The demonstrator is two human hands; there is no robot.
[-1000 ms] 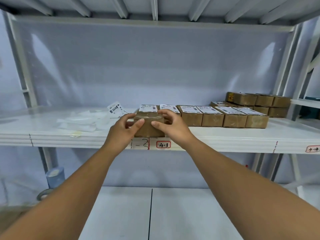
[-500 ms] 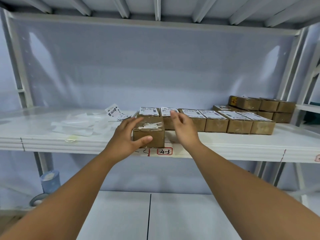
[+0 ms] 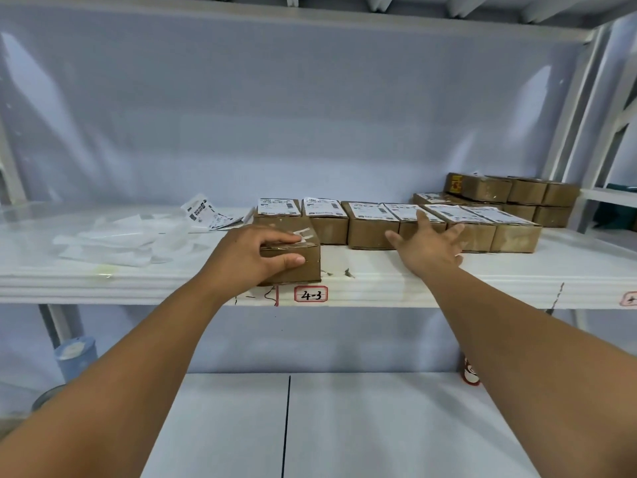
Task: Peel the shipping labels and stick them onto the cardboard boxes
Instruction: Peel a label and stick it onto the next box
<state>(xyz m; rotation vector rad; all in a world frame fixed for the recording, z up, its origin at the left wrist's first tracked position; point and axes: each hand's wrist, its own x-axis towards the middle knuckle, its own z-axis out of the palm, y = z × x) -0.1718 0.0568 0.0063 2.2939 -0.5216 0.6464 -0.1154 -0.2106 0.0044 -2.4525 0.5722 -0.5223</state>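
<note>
The left hand (image 3: 251,257) grips an unlabelled cardboard box (image 3: 308,267) at the front edge of the shelf (image 3: 413,281). Its fingers (image 3: 281,238) curl over the box top and the thumb presses the near face. The right hand (image 3: 427,248) holds nothing, its fingers spread and straight at the row of labelled boxes (image 3: 367,231) behind and to the right; whether it touches them cannot be told. The gripped box is plain brown and upright, with wrinkled clear tape on top. Loose shipping labels (image 3: 203,213) lie left of the row, beside a heap of pale sheets (image 3: 113,241). More boxes are stacked at the far right (image 3: 524,194). Bare shelf runs along the front edge to the right of the gripped box, above a tag reading "4-3" (image 3: 311,294).
</note>
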